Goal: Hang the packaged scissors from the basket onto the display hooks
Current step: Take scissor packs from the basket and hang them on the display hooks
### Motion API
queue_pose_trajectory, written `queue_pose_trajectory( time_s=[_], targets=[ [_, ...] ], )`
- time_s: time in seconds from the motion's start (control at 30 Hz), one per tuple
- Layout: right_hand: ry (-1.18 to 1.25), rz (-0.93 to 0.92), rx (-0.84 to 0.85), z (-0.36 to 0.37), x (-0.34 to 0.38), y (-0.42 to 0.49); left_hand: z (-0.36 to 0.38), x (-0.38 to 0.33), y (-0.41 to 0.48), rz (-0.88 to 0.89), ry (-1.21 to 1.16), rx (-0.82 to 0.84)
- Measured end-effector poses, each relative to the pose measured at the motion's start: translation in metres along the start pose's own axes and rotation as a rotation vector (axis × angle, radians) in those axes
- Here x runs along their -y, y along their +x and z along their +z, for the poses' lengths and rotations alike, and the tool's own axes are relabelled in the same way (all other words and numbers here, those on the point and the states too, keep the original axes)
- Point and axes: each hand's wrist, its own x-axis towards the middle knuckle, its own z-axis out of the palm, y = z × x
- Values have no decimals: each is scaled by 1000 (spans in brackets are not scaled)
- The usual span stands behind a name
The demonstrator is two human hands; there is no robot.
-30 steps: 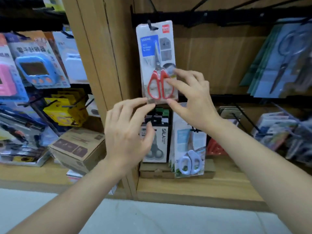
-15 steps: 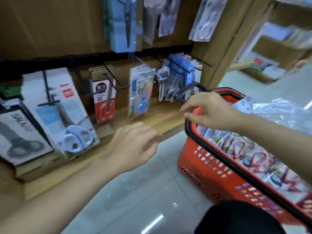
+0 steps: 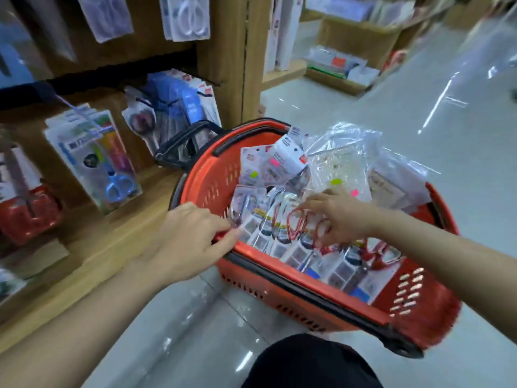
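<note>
A red shopping basket (image 3: 302,287) stands on the floor in front of the wooden shelf. A row of packaged scissors (image 3: 268,231) with red and grey handles stands in it. My left hand (image 3: 190,242) lies over the basket's near left rim, and its straight fingers touch the leftmost pack. My right hand (image 3: 341,217) is inside the basket with its fingers curled on a pack of red-handled scissors (image 3: 296,222). Display hooks (image 3: 70,106) stick out of the shelf at the left, loaded with hanging scissor packs (image 3: 98,158).
Clear plastic bags (image 3: 344,155) of small goods fill the far half of the basket. Its black handles (image 3: 184,141) lean toward the shelf. A wooden shelf post (image 3: 223,57) stands behind it. Glossy floor (image 3: 419,107) stretches right. My dark-clothed knee (image 3: 307,362) is at the bottom.
My view swung from the hung red scissors pack down and right to the basket. Both hands left the shelf and came down into the basket onto the packs.
</note>
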Motion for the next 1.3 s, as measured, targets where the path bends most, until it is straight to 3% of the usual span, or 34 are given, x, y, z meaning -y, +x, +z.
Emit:
queue_pose_trajectory(
  time_s=[0.17, 0.5, 0.63, 0.77, 0.87, 1.17, 1.3],
  targets=[
    [-182, -10, -12, 29, -14, -6, -8, 3, 11, -36, 59, 123],
    [49, -89, -38, 22, -32, -15, -16, -30, 87, -54, 218, 634],
    [233, -55, -121, 33, -31, -21, 14, -40, 129, 34, 75, 594],
    [295, -30, -148, 32, -26, -20, 54, -39, 166, 100, 101, 610],
    [335, 0, -144, 30, -24, -21, 73, -36, 177, 68, 92, 665],
    [242, 13, -75, 28, -22, 2, 69, -22, 191, -22, -19, 503],
    [200, 50, -76, 32, -23, 2, 71, -12, 190, -90, -111, 512]
  ],
)
